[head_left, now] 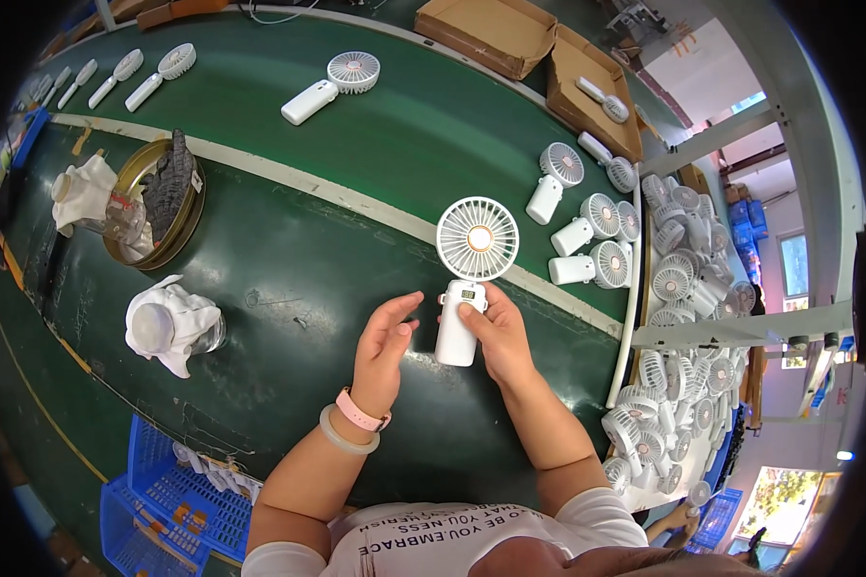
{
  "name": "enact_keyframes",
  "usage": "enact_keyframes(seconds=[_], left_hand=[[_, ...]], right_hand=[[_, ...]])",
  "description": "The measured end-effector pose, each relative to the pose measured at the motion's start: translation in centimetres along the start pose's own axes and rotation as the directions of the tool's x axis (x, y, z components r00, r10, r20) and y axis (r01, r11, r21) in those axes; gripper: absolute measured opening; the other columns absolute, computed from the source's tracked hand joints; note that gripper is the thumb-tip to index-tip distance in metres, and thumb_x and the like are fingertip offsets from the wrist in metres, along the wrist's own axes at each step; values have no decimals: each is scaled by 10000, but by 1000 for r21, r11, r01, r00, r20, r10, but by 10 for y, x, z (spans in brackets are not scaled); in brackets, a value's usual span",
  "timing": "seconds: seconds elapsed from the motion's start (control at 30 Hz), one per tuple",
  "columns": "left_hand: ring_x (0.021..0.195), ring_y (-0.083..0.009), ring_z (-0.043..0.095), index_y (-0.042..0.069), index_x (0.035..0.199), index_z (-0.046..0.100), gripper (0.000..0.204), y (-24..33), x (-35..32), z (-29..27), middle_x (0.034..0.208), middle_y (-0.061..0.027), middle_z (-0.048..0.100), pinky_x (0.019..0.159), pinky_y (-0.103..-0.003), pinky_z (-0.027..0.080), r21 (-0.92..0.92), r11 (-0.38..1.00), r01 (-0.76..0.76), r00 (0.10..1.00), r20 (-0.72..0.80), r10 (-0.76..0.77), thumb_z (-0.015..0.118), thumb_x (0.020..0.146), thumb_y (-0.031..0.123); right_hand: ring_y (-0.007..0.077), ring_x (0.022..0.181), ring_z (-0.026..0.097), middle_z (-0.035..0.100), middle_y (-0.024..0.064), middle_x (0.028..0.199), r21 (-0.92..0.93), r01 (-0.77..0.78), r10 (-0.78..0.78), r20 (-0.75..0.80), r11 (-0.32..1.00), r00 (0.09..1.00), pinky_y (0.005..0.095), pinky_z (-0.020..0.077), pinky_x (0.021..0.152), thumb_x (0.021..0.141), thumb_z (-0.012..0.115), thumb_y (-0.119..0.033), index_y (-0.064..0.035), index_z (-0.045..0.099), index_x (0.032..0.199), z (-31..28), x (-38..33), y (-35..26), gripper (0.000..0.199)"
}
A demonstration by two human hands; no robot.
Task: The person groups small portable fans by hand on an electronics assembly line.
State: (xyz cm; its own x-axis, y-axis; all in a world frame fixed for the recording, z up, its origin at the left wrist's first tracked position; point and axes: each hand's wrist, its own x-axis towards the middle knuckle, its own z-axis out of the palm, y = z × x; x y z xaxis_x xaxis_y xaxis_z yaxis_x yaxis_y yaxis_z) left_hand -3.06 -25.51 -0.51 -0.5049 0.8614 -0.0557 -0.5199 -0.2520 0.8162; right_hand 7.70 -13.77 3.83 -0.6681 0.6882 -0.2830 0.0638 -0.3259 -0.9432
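A white handheld fan (455, 337) with a round grille and a small dark display on its handle is upright in front of me. My right hand (498, 335) grips the handle from the right, its thumb pressed on the front just below the display. To the left of the handle my left hand (385, 344) is apart from the fan, fingers stretched out and nothing in it. Several more white fans, one of them (546, 200) among them, lie on the green bench to the right of the held fan.
A lone fan (310, 101) lies on the green belt (250, 106), with several more at far left. A round tin (194, 216) and a cloth-topped jar (168, 327) stand left. Piled fans (674, 385) fill the right side. Cardboard boxes (486, 34) sit behind, blue crates (178, 481) lower left.
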Motion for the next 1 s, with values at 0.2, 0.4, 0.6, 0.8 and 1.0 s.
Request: enact_keyframes(seconds=[0.2,0.4,0.6,0.8,1.0], left_hand=[[1133,-239,480,1,1270,344,616,8,1,-3,1137,-122,542,989,-369,343,-273,956,109,984,168,-64,594,839,363],[1057,-403,539,77,1201,405,508,6,12,-12,881,-132,611,1018,-486,306,-603,757,251,946,318,-60,524,707,64],[1051,-400,543,78,1171,415,497,10,9,-13,914,-129,612,977,-481,366,-580,773,258,944,320,-76,526,687,43],[1042,-361,554,77,1126,442,477,8,6,-12,939,-127,608,978,-472,374,-533,803,268,960,221,-173,511,660,-2],[991,-303,568,18,1171,412,527,9,4,-7,962,-124,589,960,-432,402,-481,832,276,957,215,-193,481,650,-15]], right_hand=[[240,982,501,522,124,1041,-647,499,-276,420,577,864,317,444,784,811,594,-123,-30,524,1151,8,0,-36,359],[444,960,532,440,287,1162,-949,-314,-650,-230,-14,725,476,461,807,862,494,-431,-7,501,1152,-113,133,-52,514],[418,969,543,441,255,1168,-896,-445,-490,-391,8,779,463,472,809,776,647,-311,7,449,1183,-125,164,-40,553],[279,912,579,527,189,1079,-31,211,-212,-243,977,947,361,502,772,737,574,-24,69,316,1287,-91,101,-23,615],[207,778,483,468,151,1064,796,-317,-113,430,515,896,319,437,656,773,569,-256,-102,285,1359,-35,-7,-2,669]])
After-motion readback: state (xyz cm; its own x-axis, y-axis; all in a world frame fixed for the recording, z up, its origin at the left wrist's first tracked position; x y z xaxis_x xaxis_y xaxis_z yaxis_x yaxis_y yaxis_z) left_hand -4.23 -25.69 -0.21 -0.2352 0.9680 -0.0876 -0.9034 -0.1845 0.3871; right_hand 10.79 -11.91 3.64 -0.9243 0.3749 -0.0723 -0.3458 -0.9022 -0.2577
